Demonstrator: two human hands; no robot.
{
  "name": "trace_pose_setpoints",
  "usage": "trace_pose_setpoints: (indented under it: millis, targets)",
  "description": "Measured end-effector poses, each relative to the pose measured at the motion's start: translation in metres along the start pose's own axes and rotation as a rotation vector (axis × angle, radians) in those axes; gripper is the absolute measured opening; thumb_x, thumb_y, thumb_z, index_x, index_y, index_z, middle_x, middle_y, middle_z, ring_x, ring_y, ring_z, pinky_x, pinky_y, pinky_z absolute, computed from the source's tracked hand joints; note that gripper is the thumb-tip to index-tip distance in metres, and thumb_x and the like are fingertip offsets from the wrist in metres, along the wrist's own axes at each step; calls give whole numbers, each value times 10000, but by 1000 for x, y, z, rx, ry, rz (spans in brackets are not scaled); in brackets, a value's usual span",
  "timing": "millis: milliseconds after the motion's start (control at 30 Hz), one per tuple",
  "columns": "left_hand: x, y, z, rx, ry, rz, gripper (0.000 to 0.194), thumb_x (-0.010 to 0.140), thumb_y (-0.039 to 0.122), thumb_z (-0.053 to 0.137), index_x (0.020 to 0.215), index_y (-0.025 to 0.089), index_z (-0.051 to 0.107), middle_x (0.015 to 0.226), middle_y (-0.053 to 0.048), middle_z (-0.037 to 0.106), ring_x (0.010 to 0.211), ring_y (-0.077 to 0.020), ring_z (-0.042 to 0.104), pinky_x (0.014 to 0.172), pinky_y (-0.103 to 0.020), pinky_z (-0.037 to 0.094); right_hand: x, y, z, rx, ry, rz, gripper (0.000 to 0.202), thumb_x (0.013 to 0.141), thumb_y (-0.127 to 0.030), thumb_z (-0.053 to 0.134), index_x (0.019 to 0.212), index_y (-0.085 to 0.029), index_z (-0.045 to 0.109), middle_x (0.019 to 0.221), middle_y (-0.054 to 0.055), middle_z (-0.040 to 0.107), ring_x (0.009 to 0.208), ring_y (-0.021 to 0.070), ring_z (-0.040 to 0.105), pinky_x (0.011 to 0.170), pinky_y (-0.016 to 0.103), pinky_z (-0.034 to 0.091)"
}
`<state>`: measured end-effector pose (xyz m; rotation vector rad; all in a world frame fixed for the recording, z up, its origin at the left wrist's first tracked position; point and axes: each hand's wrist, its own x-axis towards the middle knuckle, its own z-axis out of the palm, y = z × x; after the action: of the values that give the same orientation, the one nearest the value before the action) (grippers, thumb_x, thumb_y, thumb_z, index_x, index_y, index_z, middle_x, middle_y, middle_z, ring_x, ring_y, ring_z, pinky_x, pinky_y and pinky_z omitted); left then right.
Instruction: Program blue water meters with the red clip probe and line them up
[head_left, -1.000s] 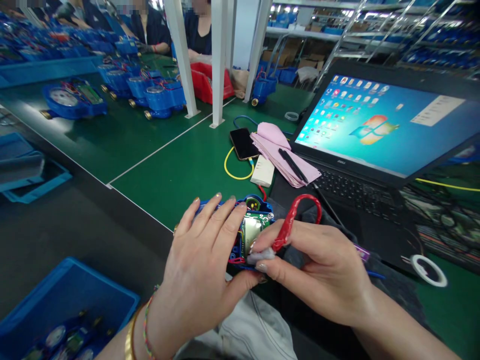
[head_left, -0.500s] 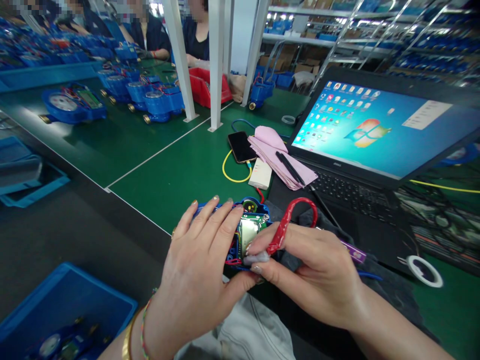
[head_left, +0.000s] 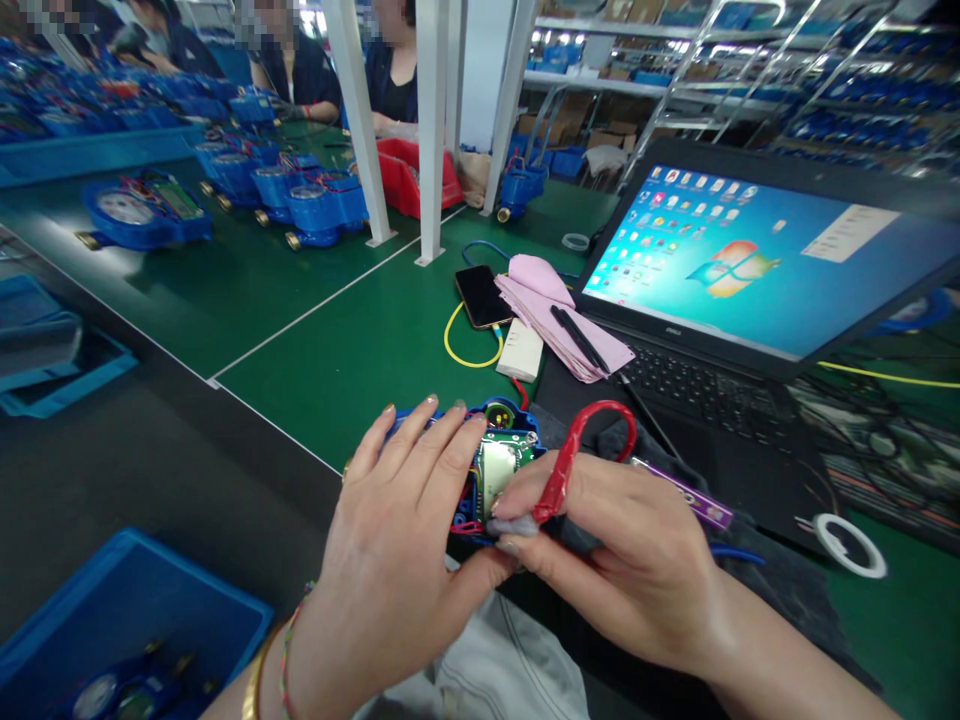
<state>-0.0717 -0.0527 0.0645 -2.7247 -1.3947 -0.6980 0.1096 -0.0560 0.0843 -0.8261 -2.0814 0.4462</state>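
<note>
In the head view, the left hand [head_left: 397, 530] lay with spread fingers over the blue meter housing [head_left: 466, 478], which was at the front edge of the green table [head_left: 315, 340]. The right hand [head_left: 630, 550] pinched a grey connector [head_left: 516, 525] with red wrapped cable [head_left: 564, 470] against its circuit board [head_left: 498, 470]. The laptop [head_left: 720, 270] stood open to the right.

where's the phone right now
In the head view, the phone lies on the green table near the middle, just left of the pink papers and above the white box.
</note>
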Motion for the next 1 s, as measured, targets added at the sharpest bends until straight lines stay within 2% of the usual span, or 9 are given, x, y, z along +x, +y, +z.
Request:
trace_pose_setpoints:
  millis: [533,800,1000]
  targets:
    - [1,1,-3,-50,-19,-39,651,793,501,557,1326,153,424,1386,-69,477,1317,-275,368,1124,-486,219,5,0,-2,41,-11,68,83,824,-94,621,877,-158,622,773,19,685,671,124,646,633,211,537]
    - [2,2,-2,-57,-23,-45,641,803,516,538,1320,151,432,1381,-68,482,1310,-271,379,1118,-490,231,2,-1,-1,-4,-1,-4,77,817,-68,622,879,-112,621,800,47,684,732,126,654,694,199,531]
    - [2,3,-2,-52,-16,-46,645,806,521,534,1324,153,428,1379,-68,485,1304,-273,386,1112,-491,244,4,-2,-3,-6,-27,0,73,845,-97,599,887,-155,615,774,31,682,697,137,658,637,220,543]
